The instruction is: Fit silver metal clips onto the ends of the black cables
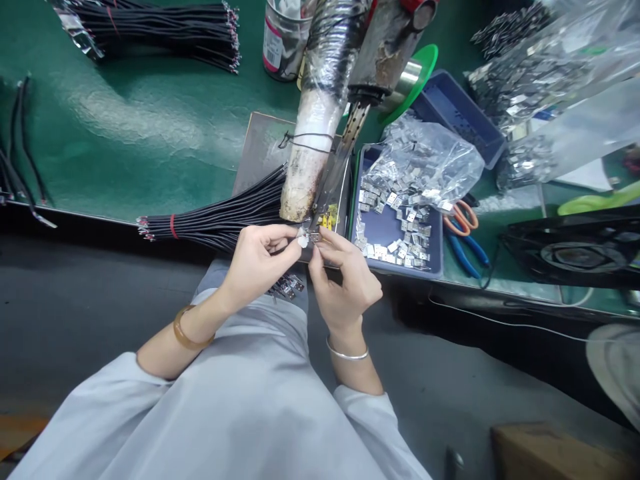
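Note:
My left hand (261, 259) is closed in a pinch at the bench edge, a small white bit showing at its fingertips; what it grips is too small to make out. Facing it, my right hand (345, 273) pinches a small metal USB connector (314, 236) between thumb and forefinger. The fingertips of both hands nearly meet beneath a wrapped tube (315, 127) and the slotted metal barrel (354, 127) of a tool. Beside my left hand lies a bundle of black cables (220, 217) with a red tie. Several cable ends with metal connectors (289, 285) hang below my hands.
To the right, a blue tray (377, 227) holds loose USB connectors and a plastic bag (425, 157). Orange-handled scissors (461, 219) and blue-handled pliers (465, 257) lie beyond it. Another cable bundle (165, 30) rests at the back left, near a tin (285, 43). A black fan (575, 253) stands right.

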Motion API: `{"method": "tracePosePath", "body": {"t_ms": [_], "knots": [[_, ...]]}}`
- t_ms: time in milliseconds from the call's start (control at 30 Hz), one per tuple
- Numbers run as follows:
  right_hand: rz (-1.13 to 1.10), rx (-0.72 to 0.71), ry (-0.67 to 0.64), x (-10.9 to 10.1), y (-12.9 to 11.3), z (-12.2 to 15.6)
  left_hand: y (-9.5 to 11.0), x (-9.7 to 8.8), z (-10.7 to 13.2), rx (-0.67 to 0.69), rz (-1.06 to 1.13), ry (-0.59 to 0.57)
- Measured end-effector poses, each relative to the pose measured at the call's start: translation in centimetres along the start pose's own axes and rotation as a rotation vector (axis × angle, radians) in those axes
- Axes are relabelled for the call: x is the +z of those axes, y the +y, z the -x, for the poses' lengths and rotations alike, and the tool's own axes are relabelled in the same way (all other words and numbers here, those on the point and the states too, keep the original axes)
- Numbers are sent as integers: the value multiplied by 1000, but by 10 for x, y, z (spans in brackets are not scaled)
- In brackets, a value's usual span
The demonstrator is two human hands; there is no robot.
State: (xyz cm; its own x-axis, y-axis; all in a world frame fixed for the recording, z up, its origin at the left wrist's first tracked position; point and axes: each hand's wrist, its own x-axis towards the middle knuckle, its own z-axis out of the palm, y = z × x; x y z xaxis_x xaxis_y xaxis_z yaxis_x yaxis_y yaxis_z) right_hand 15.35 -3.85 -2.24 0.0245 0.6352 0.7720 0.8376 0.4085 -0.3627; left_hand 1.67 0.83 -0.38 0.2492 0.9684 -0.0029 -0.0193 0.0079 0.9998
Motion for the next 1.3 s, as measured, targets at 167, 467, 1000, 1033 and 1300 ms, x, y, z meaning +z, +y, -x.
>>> {"method": "tracePosePath", "body": {"t_ms": [167,467,1000,1033,1300], "knots": [[9,-20,4,-1,1,0,1,0,0,-7,-4,14],[25,-15,-22,-3,0,-5,5,1,0,1,13,46],[-30,35,-67,-9,-2,-10,5,1,4,9,-21,52],[-27,28,-67,-9,-2,-11,5,1,4,16,-26,56],[-30,-13,-57,-8,-4,-17,5,1,5,34,-9,105]]}}
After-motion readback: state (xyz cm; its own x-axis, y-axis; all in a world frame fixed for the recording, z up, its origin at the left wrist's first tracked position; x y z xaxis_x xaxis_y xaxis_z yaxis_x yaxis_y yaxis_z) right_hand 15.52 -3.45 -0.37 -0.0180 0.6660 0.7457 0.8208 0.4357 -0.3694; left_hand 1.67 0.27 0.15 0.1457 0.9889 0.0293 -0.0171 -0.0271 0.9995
